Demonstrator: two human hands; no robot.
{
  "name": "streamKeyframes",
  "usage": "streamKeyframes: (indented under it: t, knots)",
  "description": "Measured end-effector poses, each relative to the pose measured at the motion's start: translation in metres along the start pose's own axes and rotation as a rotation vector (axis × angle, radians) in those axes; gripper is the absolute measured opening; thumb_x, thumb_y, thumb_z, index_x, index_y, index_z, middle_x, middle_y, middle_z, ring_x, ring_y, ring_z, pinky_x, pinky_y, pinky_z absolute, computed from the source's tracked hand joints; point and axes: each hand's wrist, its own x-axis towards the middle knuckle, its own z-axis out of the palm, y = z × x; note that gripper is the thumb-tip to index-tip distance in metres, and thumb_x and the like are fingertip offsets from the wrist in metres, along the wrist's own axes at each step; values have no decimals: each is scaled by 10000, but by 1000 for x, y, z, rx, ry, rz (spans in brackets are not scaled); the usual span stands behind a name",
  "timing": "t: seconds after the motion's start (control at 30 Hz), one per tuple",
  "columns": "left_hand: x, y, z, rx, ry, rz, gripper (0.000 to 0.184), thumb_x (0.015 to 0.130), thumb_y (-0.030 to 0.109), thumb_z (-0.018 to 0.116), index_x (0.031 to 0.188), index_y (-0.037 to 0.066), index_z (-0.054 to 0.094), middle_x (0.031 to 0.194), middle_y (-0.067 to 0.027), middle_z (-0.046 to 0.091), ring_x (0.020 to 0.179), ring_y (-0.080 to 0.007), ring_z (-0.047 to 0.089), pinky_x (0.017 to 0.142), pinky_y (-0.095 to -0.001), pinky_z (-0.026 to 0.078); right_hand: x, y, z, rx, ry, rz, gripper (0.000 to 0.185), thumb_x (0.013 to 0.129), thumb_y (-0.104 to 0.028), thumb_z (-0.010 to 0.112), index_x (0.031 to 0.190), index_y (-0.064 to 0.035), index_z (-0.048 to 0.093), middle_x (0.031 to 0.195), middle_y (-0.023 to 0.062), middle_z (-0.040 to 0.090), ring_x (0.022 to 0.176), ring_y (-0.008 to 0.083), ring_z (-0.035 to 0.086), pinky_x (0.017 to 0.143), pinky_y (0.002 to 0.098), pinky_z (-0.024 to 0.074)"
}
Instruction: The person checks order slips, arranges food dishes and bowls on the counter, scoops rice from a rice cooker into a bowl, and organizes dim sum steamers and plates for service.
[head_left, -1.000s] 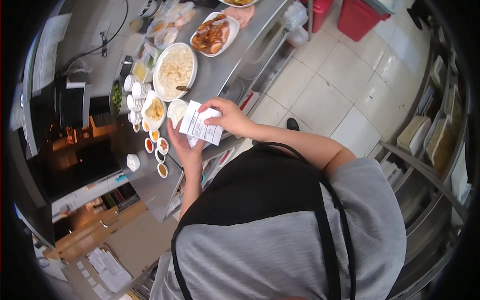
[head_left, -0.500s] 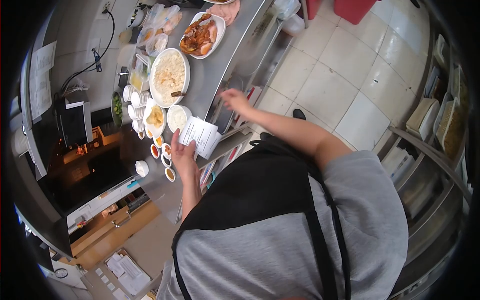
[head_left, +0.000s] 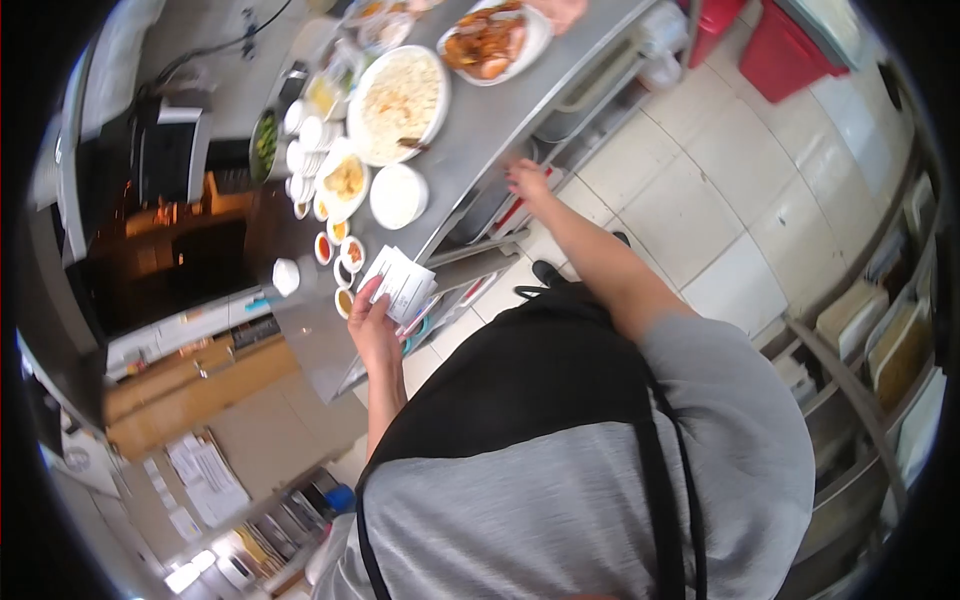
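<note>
1. Pinches a few printed white paper slips (head_left: 403, 285) in the left hand (head_left: 373, 325), gripping at their lower-left side.
2. Holds the slips up across the view of the edge of the steel counter (head_left: 490, 120), near the cups of sauce (head_left: 324, 249).
3. Holds out the right hand (head_left: 527, 180) by the counter edge, well apart from the slips; cannot tell, for blur, whether spread or gripping.
4. Stands beside a white bowl (head_left: 376, 205), a large oval dish of rice (head_left: 443, 97) and a plate of cooked meat (head_left: 541, 45), all on the counter.
</note>
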Motion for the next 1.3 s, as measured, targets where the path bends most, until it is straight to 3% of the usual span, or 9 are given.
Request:
streamKeyframes:
  t: [0.07, 0.13, 0.23, 0.37, 0.5, 0.63, 0.87, 1.03, 1.3]
  knots:
    - [8, -5, -21, 24, 18, -3, 306, 768, -66, 464, 1062, -37, 543, 989, -129, 566, 856, -169, 557, 745, -272, 453, 10, 3, -17, -49, 26, -118, 172, 764, -167, 634, 916, -95, 602, 778, -3, 590, 696, 101, 532, 580, 210, 408]
    - [13, -10, -36, -3, 32, 32, 310, 748, -53, 484, 1045, -28, 566, 969, -111, 574, 824, -139, 545, 726, -236, 427, 15, 1, -40, -168, -61, -299, 198, 770, -187, 624, 930, -73, 601, 812, 1, 600, 738, 92, 522, 638, 229, 398]
    - [19, -10, -58, -102, 56, -23, 261, 773, -21, 483, 1015, -19, 581, 941, -88, 587, 805, -125, 552, 678, -222, 422, -3, -14, -72, -298, 94, -149, 237, 762, -176, 585, 977, -79, 597, 836, 8, 594, 752, 84, 499, 667, 224, 364]
    - [42, -16, -100, -184, 116, 0, 232, 785, -17, 483, 993, -19, 583, 953, -97, 589, 810, -134, 564, 661, -218, 445, -38, -5, -72, -867, -252, 141, 178, 706, -183, 601, 831, -57, 618, 741, 10, 593, 616, 83, 503, 547, 206, 387]
    - [67, -10, -148, -338, 215, 78, 239, 775, -60, 477, 990, -33, 578, 966, -117, 580, 830, -152, 571, 710, -250, 471, -97, 13, 49, -1340, -809, 258, 150, 766, -184, 626, 779, -35, 617, 687, 25, 594, 599, 95, 558, 540, 215, 452]
    - [94, -20, -229, -394, 316, 130, 245, 787, -53, 466, 1006, -33, 575, 989, -119, 572, 860, -158, 564, 738, -262, 464, -163, 39, 210, -1439, -1089, -62, 186, 738, -195, 641, 742, -10, 615, 599, 51, 582, 552, 99, 540, 518, 247, 419]
    - [115, -29, -349, -562, 410, 102, 275, 799, -21, 465, 1042, 11, 590, 983, -74, 574, 871, -132, 536, 737, -244, 432, -114, 166, 433, -1750, -775, -771, 175, 678, -224, 599, 684, -51, 627, 681, 171, 599, 679, 336, 584, 644, 389, 460]
    - [121, -42, -386, -461, 423, 115, 265, 786, 12, 519, 1031, 53, 613, 759, 36, 579, 579, -6, 383, 519, -164, 279, -73, 252, 541, -1844, -543, -805, 216, 636, -218, 580, 764, -67, 665, 842, 169, 629, 853, 327, 591, 733, 367, 473]
    - [129, -42, -418, -519, 448, 50, 259, 790, 11, 516, 1027, 53, 613, 819, 22, 578, 664, -27, 460, 566, -174, 339, -47, 317, 569, -2026, -428, -739, 316, 667, -256, 580, 898, -50, 647, 955, 165, 618, 921, 310, 588, 792, 363, 468]
